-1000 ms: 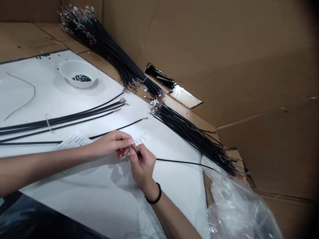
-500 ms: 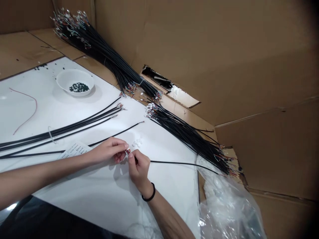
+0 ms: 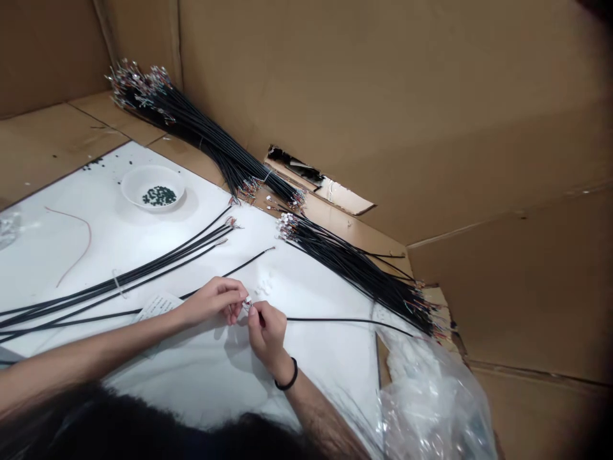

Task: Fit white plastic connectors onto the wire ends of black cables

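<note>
Head view: left hand point(image 3: 213, 301) and right hand point(image 3: 267, 332) are both narrowly closed, fingertips pinching a small white connector point(image 3: 248, 303) on a multicoloured wire end between them. A black cable point(image 3: 349, 320) extends rightward from the right hand. Loose white connectors point(image 3: 264, 288) lie just beyond the hands. A paper label point(image 3: 159, 306) lies beside the left wrist. Beyond the left hand stands 1 white bowl point(image 3: 152, 179) holding small dark parts point(image 3: 159, 196). Bundled black cables point(image 3: 354, 271) lie beyond the right hand; a clear plastic bag point(image 3: 431, 402) lies to its right.
</note>
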Available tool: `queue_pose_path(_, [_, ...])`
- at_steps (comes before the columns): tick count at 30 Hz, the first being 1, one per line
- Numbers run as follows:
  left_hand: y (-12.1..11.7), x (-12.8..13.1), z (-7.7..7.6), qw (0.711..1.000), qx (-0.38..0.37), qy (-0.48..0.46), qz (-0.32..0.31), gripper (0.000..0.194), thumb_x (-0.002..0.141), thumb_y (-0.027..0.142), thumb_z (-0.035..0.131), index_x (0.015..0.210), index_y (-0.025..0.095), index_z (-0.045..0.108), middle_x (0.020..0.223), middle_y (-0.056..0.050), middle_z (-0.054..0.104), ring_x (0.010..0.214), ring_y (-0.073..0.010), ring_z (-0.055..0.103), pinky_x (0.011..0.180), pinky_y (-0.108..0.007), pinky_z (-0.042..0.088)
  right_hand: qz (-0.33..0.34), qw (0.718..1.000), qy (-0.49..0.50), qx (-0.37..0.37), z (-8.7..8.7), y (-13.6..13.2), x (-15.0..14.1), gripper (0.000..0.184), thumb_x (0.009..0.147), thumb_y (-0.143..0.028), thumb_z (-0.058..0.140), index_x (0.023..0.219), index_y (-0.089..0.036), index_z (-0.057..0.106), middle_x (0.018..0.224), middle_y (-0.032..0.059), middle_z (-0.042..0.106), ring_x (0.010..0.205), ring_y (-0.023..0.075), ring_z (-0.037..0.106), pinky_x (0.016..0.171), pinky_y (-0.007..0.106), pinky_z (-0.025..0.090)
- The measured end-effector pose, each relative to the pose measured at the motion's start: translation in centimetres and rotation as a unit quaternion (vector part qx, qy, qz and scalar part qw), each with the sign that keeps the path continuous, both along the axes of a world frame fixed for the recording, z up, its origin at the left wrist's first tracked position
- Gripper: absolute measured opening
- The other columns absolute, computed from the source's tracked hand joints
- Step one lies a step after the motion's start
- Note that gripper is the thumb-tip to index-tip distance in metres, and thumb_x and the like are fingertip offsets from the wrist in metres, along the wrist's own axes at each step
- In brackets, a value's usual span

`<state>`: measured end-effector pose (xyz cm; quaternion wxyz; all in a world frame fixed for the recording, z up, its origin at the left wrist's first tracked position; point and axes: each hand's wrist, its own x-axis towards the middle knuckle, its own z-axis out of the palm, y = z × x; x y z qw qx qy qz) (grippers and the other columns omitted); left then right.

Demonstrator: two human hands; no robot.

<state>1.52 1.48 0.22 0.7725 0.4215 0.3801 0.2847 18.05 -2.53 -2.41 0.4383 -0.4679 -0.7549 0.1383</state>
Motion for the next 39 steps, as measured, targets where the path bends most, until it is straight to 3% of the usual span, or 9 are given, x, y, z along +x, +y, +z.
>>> queue_pose_path(10, [-0.2, 0.1, 0.7, 0.997, 0.064, -0.032, -0.006, 0.041, 0.077, 0.053, 0.067, 0.072, 0.013, 0.059, 0.057, -0.002, 0.060, 0.049, -0.0132, 0.058, 0.051, -0.024, 0.046, 0.040, 0.985, -0.112, 0.127, 1.6, 0.7, 0.8, 0.016, 0.089, -0.007, 0.044, 0.087, -0.019, 0.054, 0.059, 0.0002, 0.058, 0.048, 0.0132, 0.052, 0.049, 0.026, 0.036])
queue_pose_path(16, [-0.8, 0.3, 1.5, 0.989, 0.146, -0.030, 0.003, 0.041, 0.078, 0.052, 0.068, 0.071, 0.015, 0.056, 0.054, -0.001, 0.059, 0.050, -0.0135, 0.057, 0.054, -0.025, 0.044, 0.039, 0.943, -0.229, 0.238, 2.3, 1.1, 1.4, 0.018, 0.086, -0.010, 0.045, 0.073, -0.022, 0.047, 0.050, -0.0029, 0.045, 0.045, 0.0148, 0.040, 0.048, 0.032, 0.023])
queue_pose_path(21, [-1.3, 0.8, 1.1, 0.979, 0.202, -0.007, 0.034, 0.034, 0.084, 0.047, 0.064, 0.072, 0.016, 0.055, 0.055, 0.000, 0.057, 0.052, -0.0126, 0.055, 0.055, -0.025, 0.043, 0.036, 0.910, -0.299, 0.284, 2.1, 1.9, 1.8, 0.023, 0.087, -0.014, 0.046, 0.066, -0.023, 0.044, 0.051, -0.0023, 0.043, 0.048, 0.0155, 0.037, 0.049, 0.034, 0.022])
queue_pose_path(25, [-1.1, 1.5, -0.1, 0.973, 0.220, 0.024, 0.069, 0.028, 0.087, 0.038, 0.063, 0.073, 0.016, 0.053, 0.054, 0.003, 0.055, 0.052, -0.0116, 0.055, 0.056, -0.024, 0.044, 0.037, 0.898, -0.342, 0.275, 1.0, 2.8, 2.4, 0.026, 0.091, -0.018, 0.041, 0.066, -0.021, 0.048, 0.054, 0.0005, 0.047, 0.053, 0.0170, 0.040, 0.051, 0.033, 0.026])
queue_pose_path(29, [-0.7, 2.6, -1.8, 0.967, 0.233, 0.049, 0.086, 0.029, 0.092, 0.036, 0.058, 0.074, 0.015, 0.053, 0.055, 0.006, 0.052, 0.050, -0.0100, 0.054, 0.054, -0.024, 0.046, 0.047, 0.886, -0.391, 0.245, 0.4, 4.3, 4.3, 0.033, 0.097, -0.029, 0.032, 0.081, -0.017, 0.058, 0.065, 0.0039, 0.056, 0.064, 0.0178, 0.048, 0.058, 0.031, 0.033])
queue_pose_path(34, [-0.2, 3.0, -3.1, 0.960, 0.258, 0.080, 0.075, 0.029, 0.094, 0.036, 0.057, 0.076, 0.013, 0.057, 0.057, 0.005, 0.053, 0.050, -0.0089, 0.053, 0.053, -0.023, 0.047, -0.007, 0.868, -0.473, 0.155, 1.5, 6.3, 7.5, 0.033, 0.099, -0.029, 0.036, 0.086, -0.013, 0.062, 0.074, 0.0067, 0.060, 0.074, 0.0178, 0.054, 0.065, 0.031, 0.042])
queue_pose_path(36, [-0.1, 2.8, -3.3, 0.958, 0.265, 0.091, 0.065, 0.028, 0.094, 0.035, 0.057, 0.077, 0.013, 0.057, 0.058, 0.005, 0.053, 0.050, -0.0086, 0.053, 0.052, -0.023, 0.047, -0.014, 0.849, -0.516, 0.107, 2.3, 7.2, 8.6, 0.027, 0.097, -0.035, 0.047, 0.088, -0.014, 0.062, 0.082, 0.0048, 0.062, 0.080, 0.0169, 0.058, 0.070, 0.031, 0.047])
queue_pose_path(39, [-0.1, 2.5, -3.5, 0.955, 0.273, 0.105, 0.050, 0.028, 0.095, 0.034, 0.057, 0.077, 0.012, 0.058, 0.058, 0.005, 0.053, 0.050, -0.0085, 0.052, 0.052, -0.023, 0.046, -0.016, 0.814, -0.579, 0.032, 3.2, 8.6, 10.3, 0.028, 0.094, -0.037, 0.057, 0.109, -0.014, 0.061, 0.106, 0.0061, 0.064, 0.091, 0.0177, 0.063, 0.079, 0.037, 0.054])
